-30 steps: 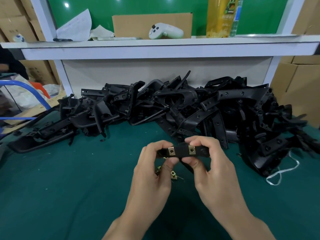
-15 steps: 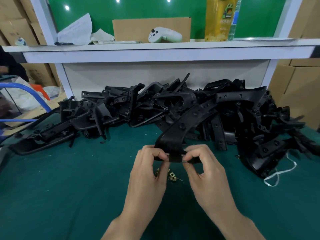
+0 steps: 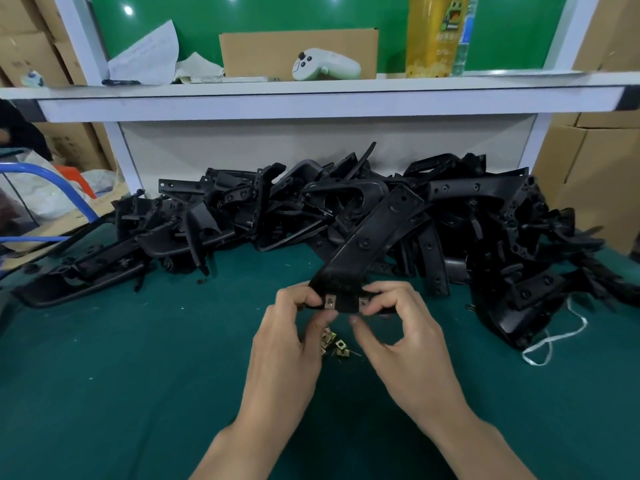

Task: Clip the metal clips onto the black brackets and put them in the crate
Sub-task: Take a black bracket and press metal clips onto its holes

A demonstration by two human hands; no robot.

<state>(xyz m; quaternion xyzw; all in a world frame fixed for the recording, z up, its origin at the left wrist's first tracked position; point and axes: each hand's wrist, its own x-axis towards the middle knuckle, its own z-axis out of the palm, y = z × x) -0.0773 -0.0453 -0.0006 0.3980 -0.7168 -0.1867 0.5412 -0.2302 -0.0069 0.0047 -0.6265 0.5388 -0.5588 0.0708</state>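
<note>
Both my hands hold one long black bracket [image 3: 367, 244] above the green table, its far end pointing up and away to the right. My left hand [image 3: 287, 337] pinches the near end at its left corner. My right hand [image 3: 405, 334] pinches the right corner of that end. Two brass metal clips [image 3: 330, 301] sit on the near edge between my fingertips. A few loose metal clips [image 3: 334, 342] lie on the table just below my hands. No crate is in view.
A large heap of black brackets [image 3: 485, 230] fills the back of the green table [image 3: 121, 375] from left to right. A white shelf [image 3: 311, 98] overhangs it, carrying a white controller [image 3: 325, 65] and a yellow bottle. Cardboard boxes stand at the right, a blue cart handle at the left.
The bracket has been tilted from lying crosswise between my hands to standing with its far end raised. Both hands shifted their hold to the near end, where the two clips now face me.
</note>
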